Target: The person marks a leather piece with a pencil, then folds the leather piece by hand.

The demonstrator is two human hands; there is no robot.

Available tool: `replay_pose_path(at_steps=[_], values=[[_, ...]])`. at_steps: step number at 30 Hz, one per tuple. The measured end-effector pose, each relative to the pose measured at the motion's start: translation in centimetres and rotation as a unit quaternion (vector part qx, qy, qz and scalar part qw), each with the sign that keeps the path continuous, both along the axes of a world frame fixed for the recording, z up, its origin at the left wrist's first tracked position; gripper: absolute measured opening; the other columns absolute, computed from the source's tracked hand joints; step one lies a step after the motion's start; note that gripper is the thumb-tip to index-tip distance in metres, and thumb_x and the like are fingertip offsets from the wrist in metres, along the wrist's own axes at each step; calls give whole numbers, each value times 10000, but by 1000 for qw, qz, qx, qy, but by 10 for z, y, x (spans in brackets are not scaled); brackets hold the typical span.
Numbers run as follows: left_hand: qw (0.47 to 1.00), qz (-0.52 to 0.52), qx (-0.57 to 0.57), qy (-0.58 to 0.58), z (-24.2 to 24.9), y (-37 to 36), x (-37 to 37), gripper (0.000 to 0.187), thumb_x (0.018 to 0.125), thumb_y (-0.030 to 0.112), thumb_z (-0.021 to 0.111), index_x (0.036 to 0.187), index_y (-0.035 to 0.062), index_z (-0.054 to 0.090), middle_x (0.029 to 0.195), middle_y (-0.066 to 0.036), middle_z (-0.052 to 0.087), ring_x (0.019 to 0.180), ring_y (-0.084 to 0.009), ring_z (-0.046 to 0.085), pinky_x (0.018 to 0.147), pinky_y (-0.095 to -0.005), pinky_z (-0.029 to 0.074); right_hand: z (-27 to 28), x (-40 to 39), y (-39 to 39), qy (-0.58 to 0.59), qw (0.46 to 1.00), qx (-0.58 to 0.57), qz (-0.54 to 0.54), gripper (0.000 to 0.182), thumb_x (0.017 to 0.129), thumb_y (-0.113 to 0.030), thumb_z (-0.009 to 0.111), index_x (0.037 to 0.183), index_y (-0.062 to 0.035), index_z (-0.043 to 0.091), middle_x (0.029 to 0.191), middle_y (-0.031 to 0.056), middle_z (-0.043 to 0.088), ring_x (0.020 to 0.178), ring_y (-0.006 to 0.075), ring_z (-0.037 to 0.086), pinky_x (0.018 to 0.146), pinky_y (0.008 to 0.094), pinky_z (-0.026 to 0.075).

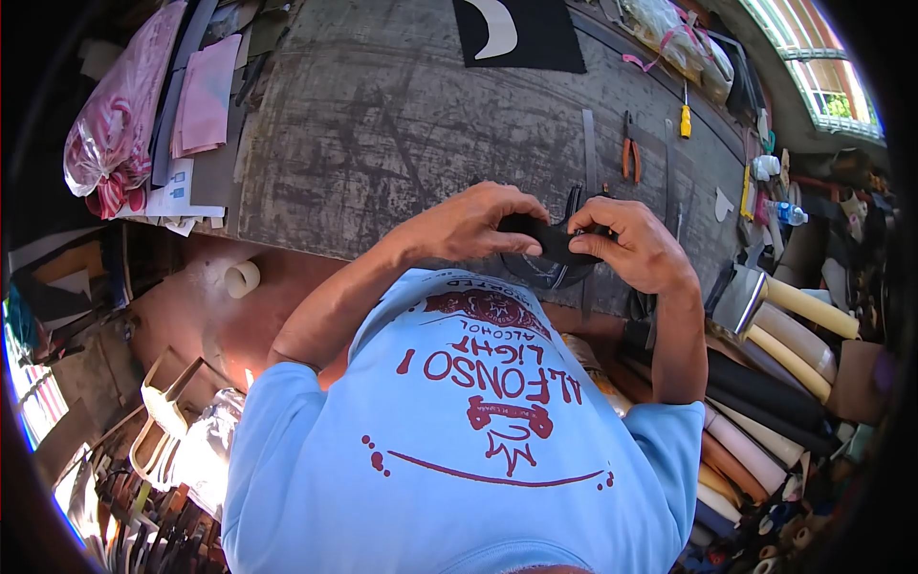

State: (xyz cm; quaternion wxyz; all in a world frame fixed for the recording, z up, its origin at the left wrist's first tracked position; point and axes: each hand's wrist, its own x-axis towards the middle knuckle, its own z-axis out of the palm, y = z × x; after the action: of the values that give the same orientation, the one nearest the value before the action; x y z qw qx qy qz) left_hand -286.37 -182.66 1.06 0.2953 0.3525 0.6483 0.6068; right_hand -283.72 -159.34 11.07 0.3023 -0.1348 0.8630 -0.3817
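Together, left hand (pixel 483 222) and right hand (pixel 633 244) pinch black material (pixel 550 241); a clear bag (pixel 124 110) holds pinkish contents (pixel 111 191).

Head view, facing steeply down, close

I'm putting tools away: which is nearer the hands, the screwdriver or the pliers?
The orange-handled pliers, lying just beyond the right hand; the yellow-handled screwdriver is farther away.
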Motion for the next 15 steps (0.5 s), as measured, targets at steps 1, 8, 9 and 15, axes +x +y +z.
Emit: replay_pose_path(at_steps=[1,8,9,15], values=[[1000,-5,-4,-28,-5,-2,-1,363,866,231,748,1149,24,656,1059,-96,684,952,-197,648,788,-332,520,0,2,1,9,1000,0,-6,187,859,-117,703,975,19,647,837,130,656,767,239,634,704,354,480],[986,46,-12,159,-4,-6,5,318,876,213,714,1157,66,688,994,-95,674,944,-235,613,819,-361,505,2,18,0,41,999,10,-34,163,872,-107,693,957,14,623,798,131,636,726,228,619,654,349,474],[975,63,-24,210,0,-7,9,312,874,204,714,1155,72,691,987,-89,671,954,-237,606,828,-363,502,2,20,1,48,998,7,-36,159,873,-105,693,956,12,624,795,131,636,718,225,618,644,347,473],[949,161,-35,268,-1,-9,30,277,833,168,740,1100,95,717,926,-61,659,949,-217,591,903,-382,461,2,30,-2,65,997,10,-51,144,862,-84,701,945,13,634,802,127,638,696,208,624,616,329,475]])
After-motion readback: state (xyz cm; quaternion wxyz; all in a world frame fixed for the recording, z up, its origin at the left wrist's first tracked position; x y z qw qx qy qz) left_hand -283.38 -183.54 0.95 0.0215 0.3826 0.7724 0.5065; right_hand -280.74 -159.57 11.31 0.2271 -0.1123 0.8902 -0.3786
